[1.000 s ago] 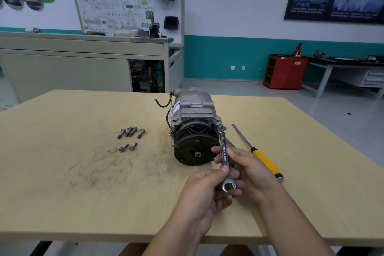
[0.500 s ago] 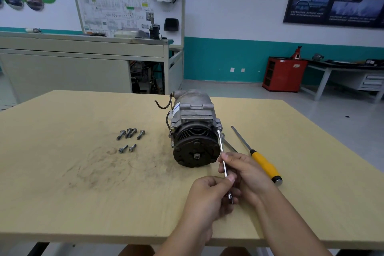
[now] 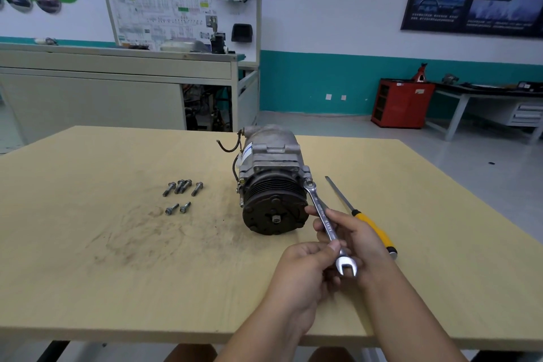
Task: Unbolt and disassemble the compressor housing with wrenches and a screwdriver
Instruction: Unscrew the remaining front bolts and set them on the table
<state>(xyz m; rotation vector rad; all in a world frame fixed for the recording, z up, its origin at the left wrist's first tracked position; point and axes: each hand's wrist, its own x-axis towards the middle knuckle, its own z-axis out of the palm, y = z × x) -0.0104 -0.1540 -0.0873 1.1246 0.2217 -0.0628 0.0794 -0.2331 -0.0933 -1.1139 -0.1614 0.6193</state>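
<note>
On tabletop (image 3: 88,273), found compressor (image 3: 273,173). Saw left hand (image 3: 302,273) by open end, right hand (image 3: 361,238) midshaft, both grips closed on wrench (image 3: 323,214), ring end at right lug. Noted screwdriver (image 3: 373,226) right, six bolts (image 3: 179,186) left. Feared ring slipping, unbraced compressor rolling under torque.

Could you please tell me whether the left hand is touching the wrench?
Touching. The head view shows the left hand pinching the wrench just above its open end, with the thumb pressed on the shank.
</note>
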